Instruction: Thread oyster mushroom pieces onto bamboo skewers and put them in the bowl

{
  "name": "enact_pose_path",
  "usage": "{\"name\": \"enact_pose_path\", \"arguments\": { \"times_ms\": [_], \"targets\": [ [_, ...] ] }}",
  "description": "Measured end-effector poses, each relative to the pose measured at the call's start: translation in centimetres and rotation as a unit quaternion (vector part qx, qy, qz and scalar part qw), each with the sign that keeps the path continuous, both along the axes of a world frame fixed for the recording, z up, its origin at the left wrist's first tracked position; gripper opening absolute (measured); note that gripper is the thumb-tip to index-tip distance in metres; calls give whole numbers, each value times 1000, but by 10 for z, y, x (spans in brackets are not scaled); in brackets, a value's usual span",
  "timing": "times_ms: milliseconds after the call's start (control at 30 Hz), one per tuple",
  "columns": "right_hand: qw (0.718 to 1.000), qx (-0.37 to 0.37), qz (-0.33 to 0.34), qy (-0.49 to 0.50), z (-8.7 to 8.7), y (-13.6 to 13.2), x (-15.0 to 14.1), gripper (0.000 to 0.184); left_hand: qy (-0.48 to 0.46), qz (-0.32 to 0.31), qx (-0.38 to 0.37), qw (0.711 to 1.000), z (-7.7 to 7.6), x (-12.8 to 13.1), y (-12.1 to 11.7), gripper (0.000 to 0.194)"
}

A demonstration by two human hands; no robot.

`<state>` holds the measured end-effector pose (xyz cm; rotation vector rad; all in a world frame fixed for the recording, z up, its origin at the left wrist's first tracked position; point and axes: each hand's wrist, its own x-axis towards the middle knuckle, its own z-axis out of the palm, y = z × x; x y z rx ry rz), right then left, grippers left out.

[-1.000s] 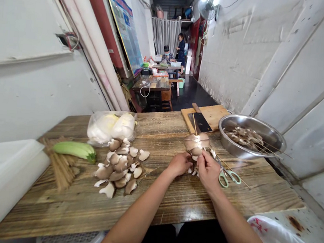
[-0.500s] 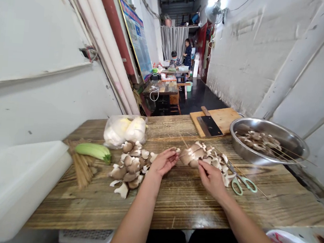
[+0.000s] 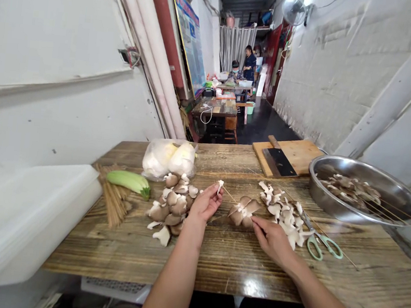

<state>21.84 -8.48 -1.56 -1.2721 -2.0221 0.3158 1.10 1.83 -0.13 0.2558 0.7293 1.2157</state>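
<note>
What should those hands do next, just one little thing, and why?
Probably push the small mushroom onto the skewer. The left hand holds it by the skewer's bare end, while the right hand seems to grip beyond the mushrooms already threaded.

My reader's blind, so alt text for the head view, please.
A person's right hand holds skewered mushrooms over a wooden table; the left hand pinches a mushroom piece. Mushroom piles lie on either side, with scissors and a steel bowl at right.
</note>
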Motion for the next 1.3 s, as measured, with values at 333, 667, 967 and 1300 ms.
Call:
{"name": "enact_pose_path", "arguments": {
  "times_ms": [333,667,967,1300],
  "targets": [
    [999,-29,-12,-14,0,1,1,29,23,-4,46,999,-7,-1,2,21],
    [999,-33,-3,-11,4,0,0,29,60,27,62,996,-6,-1,0,24],
    [999,-43,-3,-15,4,1,-1,29,90,37,97,991,-7,-1,1,25],
    [999,-50,9,-2,5,0,0,28,124,38,125,984,-1,1,-3,26]
  ]
}}
